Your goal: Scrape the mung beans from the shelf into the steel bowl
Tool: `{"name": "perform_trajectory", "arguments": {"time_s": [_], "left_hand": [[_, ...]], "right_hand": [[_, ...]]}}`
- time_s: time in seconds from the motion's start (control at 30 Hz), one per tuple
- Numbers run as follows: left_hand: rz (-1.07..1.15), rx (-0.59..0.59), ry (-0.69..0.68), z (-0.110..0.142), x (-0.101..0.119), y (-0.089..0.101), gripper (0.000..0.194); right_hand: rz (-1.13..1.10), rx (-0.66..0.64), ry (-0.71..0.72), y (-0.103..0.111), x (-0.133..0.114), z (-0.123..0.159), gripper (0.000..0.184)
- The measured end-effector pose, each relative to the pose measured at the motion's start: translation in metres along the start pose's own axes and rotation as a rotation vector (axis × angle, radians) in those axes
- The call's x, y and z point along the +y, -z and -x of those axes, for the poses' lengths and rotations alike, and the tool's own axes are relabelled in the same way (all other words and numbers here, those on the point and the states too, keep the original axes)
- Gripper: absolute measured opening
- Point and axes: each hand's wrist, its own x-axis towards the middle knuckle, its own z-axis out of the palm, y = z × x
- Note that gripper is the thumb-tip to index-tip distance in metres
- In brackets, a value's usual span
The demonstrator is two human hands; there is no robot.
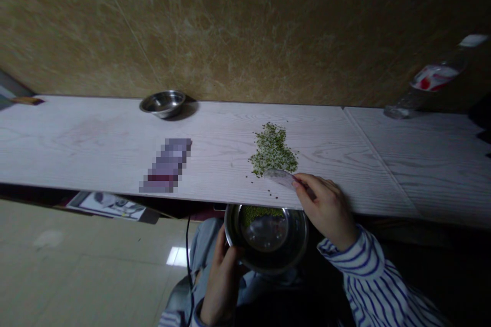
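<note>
My left hand (224,271) grips the left rim of a steel bowl (301,237), held just below the front edge of the table over my lap. Green beans (264,211), small like mung beans, lie inside along its far side. My right hand (326,204) pinches a thin, greyish, flat rounded piece (282,177) between thumb and fingers; its exact kind does not show. That piece touches the near edge of a loose pile of green beans (272,148) spread on the tabletop. A few stray beans lie between the pile and the table edge.
A smaller steel bowl (163,104) stands near the wall at left. A pixelated flat object (168,166) lies nearer the front. At far right a plastic bottle (429,82) with a white cap stands on the pale wooden table (218,133). An open drawer (111,207) is under it.
</note>
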Motion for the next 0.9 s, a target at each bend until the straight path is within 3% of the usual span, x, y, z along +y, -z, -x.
{"name": "perform_trajectory", "arguments": {"time_s": [0.43,0.9], "left_hand": [[0.021,-0.023,-0.014,0.000,0.003,0.002,0.065],[0.030,-0.035,0.009,0.000,0.006,0.001,0.074]], "right_hand": [[0.001,-0.005,-0.002,-0.001,0.004,0.000,0.016],[-0.055,-0.035,0.021,-0.009,-0.001,-0.005,0.015]]}}
